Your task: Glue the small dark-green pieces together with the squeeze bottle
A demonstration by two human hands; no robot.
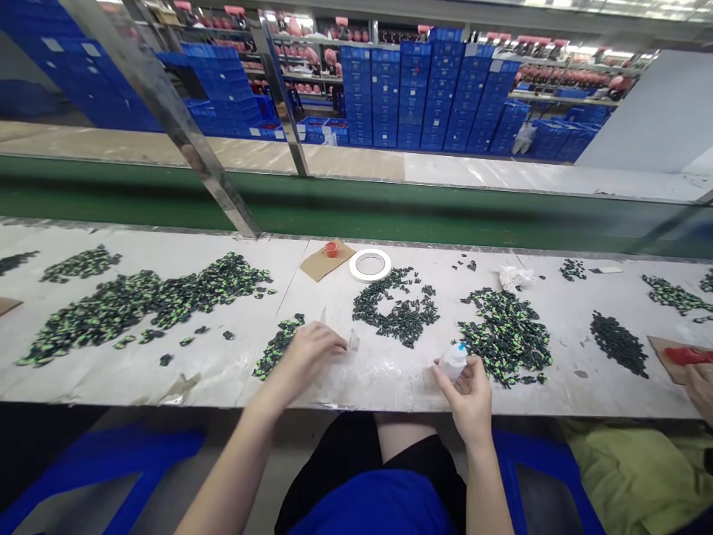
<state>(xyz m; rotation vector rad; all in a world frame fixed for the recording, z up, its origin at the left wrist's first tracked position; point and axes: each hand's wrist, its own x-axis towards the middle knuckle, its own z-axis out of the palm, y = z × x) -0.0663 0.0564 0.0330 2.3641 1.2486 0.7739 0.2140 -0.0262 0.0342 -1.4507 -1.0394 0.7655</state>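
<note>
In my right hand (466, 390) is a small whitish squeeze bottle (452, 362) with a blue tip, gripped between thumb and fingers just above the table. My left hand (316, 345) is palm down over the table, its fingers drawn together. A small see-through scrap (354, 340) shows at its fingertips; whatever the fingers pinch is hidden. Behind the left hand lies a small heap of black-and-green pieces (277, 348). A larger black-and-green heap (509, 338) spreads right of the bottle. Between the hands, farther back, small dark pieces (409, 323) lie in a loose ring.
A roll of white tape (370, 265) lies beside a brown cardboard piece (315, 265) bearing a small red cup (331, 249). A long black-and-green heap (139, 297) covers the left. Crumpled white paper (515, 277) lies back right. A co-worker's hand (700, 386) touches a red object (688, 355).
</note>
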